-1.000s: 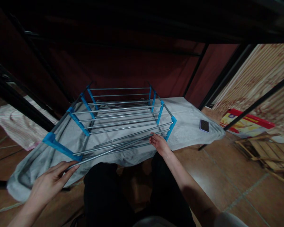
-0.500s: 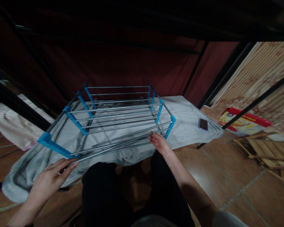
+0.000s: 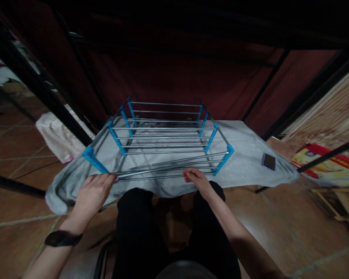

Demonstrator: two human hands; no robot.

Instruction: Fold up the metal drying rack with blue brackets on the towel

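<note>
A rack of metal tubes (image 3: 165, 146) with blue plastic brackets (image 3: 116, 138) lies on a grey cloth (image 3: 241, 143). Several front tubes are loose and slanting, with their right ends near the front right blue bracket (image 3: 223, 159). At the front left, my left hand (image 3: 95, 190) is closed around the left ends of the loose tubes (image 3: 139, 171), close beside the front left blue bracket (image 3: 95, 159). My right hand (image 3: 196, 180) is curled shut at the front tubes towards the right; its fingers hide whatever they may hold.
A phone (image 3: 268, 162) lies on the cloth at the right. Black metal posts (image 3: 264, 83) stand around the surface. A striped cloth (image 3: 59, 131) is at the left. A red and yellow box (image 3: 325, 164) and a wooden frame (image 3: 337, 203) are on the right.
My left hand has moved up and inward, its fingers now wrapped over the tube ends. My right hand has curled its fingers more. The view has shifted left.
</note>
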